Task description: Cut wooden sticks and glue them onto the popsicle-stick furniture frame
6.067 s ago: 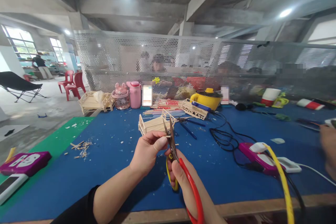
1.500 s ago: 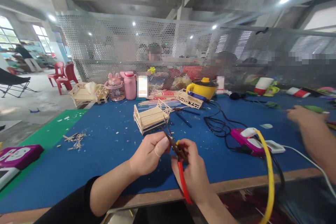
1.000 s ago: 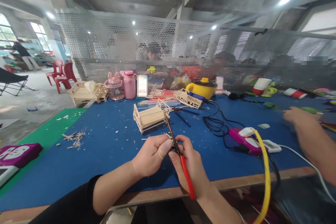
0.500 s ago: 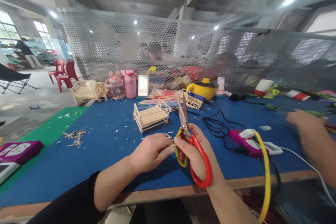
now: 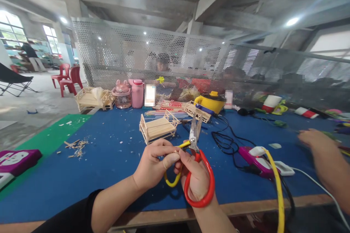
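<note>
Left hand's (image 5: 153,162) thumb and forefinger are pressing together right against the right hand's (image 5: 197,182) fingertips, can't tell from where I'm standing if they're pinching anything. That right one's also holding red-and-yellow scissors (image 5: 193,142), blades parting toward 12 o'clock. The little wooden bed frame (image 5: 159,129) is sitting just beyond, at 11. Wood scraps (image 5: 77,148) are lying at 9, and a yellow pot's (image 5: 216,107) standing at 1.
</note>
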The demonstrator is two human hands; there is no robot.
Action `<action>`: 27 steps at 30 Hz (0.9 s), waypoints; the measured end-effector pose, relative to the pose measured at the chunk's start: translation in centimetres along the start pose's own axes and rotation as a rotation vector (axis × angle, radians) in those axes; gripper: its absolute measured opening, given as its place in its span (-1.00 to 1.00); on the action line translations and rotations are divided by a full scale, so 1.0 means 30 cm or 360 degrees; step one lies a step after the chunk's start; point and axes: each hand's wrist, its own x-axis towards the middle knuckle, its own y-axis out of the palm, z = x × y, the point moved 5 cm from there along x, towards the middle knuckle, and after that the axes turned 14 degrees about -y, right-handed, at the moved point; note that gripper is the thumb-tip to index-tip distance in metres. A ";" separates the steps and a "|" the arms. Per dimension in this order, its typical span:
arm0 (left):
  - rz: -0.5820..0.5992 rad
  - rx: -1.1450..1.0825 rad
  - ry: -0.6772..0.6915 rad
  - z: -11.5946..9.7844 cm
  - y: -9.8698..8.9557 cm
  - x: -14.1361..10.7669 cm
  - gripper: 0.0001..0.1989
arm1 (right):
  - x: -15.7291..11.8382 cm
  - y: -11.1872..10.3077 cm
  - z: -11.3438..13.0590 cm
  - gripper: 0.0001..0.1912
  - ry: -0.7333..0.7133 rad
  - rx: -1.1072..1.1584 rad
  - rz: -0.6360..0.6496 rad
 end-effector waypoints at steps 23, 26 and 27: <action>0.0422 -0.0252 -0.0439 0.011 0.022 0.021 -0.53 | -0.033 -0.008 0.150 -0.47 -0.0210 -0.0869 0.1162; 0.0345 -0.0166 -0.0392 0.002 0.015 0.024 -0.53 | -0.041 -0.025 0.139 -0.40 -0.0167 -0.0824 0.1060; 0.0298 -0.0139 -0.0378 0.000 0.011 0.026 -0.53 | -0.046 -0.027 0.134 -0.38 -0.0140 -0.0821 0.1044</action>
